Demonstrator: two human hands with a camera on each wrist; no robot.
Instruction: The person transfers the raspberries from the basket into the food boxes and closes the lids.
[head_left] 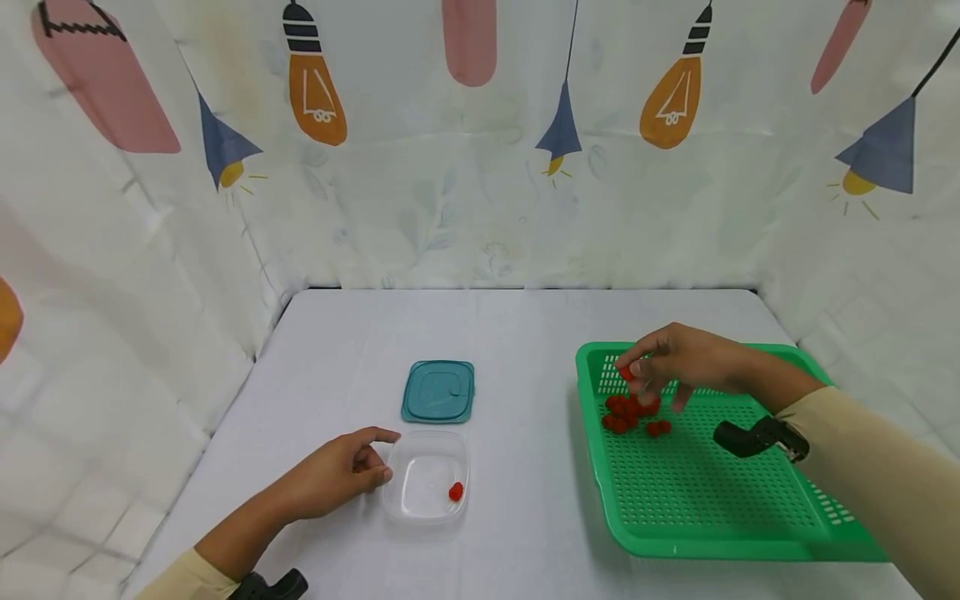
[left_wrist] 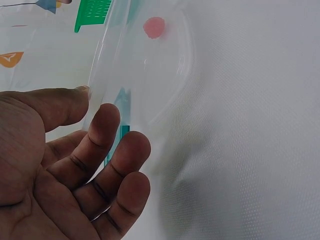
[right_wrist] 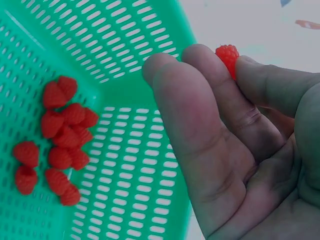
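My right hand (head_left: 686, 360) pinches a red raspberry (right_wrist: 227, 59) between thumb and forefinger, above the far left part of a green basket (head_left: 626, 533). Below it, several raspberries (right_wrist: 62, 132) lie clustered on the basket floor. With thumb and forefinger, my left hand (head_left: 337, 473) holds the left edge of a clear plastic container (head_left: 423, 512); its other fingers curl loosely beside the wall. One raspberry (head_left: 455, 492) lies inside the container, toward its right side. Just behind the container, a teal lid (head_left: 438, 392) rests flat on the table.
A white cloth covers the table (head_left: 525, 467). Printed curtains (head_left: 480, 208) hang at the back and both sides. The basket's raised, slotted walls stand around the loose raspberries. Dark wrist mounts (head_left: 761, 437) are strapped over both sleeves.
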